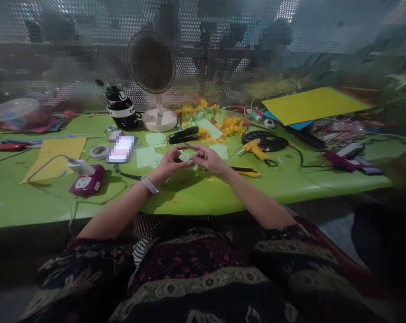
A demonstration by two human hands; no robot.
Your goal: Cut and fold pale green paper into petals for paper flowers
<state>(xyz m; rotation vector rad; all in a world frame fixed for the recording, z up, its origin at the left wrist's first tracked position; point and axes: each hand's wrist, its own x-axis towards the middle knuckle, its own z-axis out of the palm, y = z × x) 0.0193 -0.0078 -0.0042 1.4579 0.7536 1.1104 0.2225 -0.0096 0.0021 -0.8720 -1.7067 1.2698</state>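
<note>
My left hand [171, 162] and my right hand [209, 159] meet over the green table [189, 193], both pinching one small pale green paper piece [185, 156] between their fingertips. A white watch sits on my left wrist. More pale green paper squares [149, 156] lie just behind and to the left of my hands. A black stapler [183, 135] rests behind them. Further back lies a heap of yellow and green paper bits [211, 120].
A yellow glue gun [256, 149] and a yellow-handled cutter [245, 170] lie right of my hands. Tape roll [98, 151], pink device [87, 181], yellow sheet [56, 159] at left. A desk fan [155, 76] and dark bottle [122, 110] stand behind. Yellow card [312, 105] far right.
</note>
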